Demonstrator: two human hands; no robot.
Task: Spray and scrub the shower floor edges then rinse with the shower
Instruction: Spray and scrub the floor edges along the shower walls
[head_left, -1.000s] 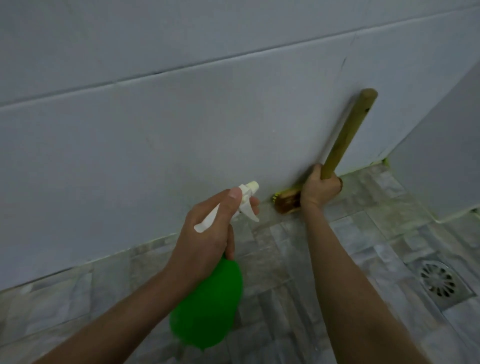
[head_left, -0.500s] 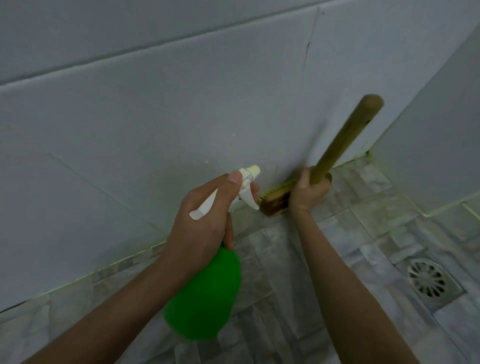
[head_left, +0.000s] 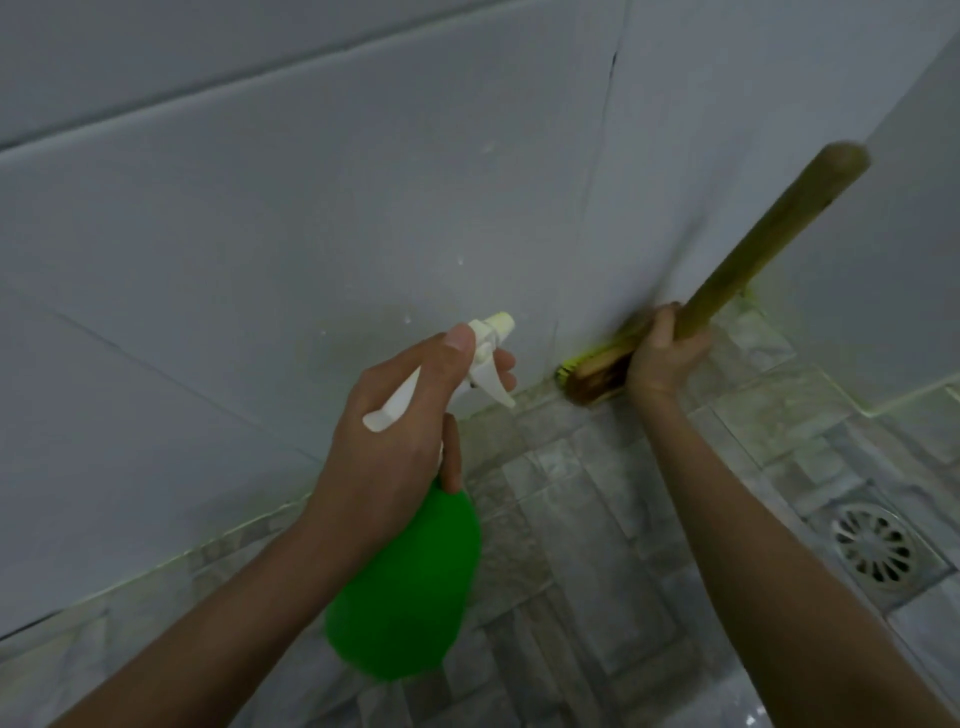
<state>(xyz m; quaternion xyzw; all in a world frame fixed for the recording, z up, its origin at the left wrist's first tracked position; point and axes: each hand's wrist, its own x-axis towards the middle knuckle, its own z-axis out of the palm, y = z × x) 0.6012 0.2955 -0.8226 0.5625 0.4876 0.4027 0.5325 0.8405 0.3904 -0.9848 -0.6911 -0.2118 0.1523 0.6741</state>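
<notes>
The left hand (head_left: 395, 431) is gripping a round green plastic spray bottle (head_left: 410, 587); the right hand (head_left: 662, 348) is clutching a wooden brush (head_left: 602, 371) against the floor edge (head_left: 524, 402), near a metal drain (head_left: 878, 551).

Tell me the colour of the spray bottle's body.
Bright green, with a white trigger head; the spray bottle shows best in the head view.

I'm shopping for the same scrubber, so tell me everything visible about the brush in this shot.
The brush has a long, round, wooden-looking handle, brownish-green and blurred, slanting up to the right. Its darker brown head sits low where the wall meets the floor, with yellow-green bristles showing at its left end. The right hand grips the handle just above the head.
</notes>
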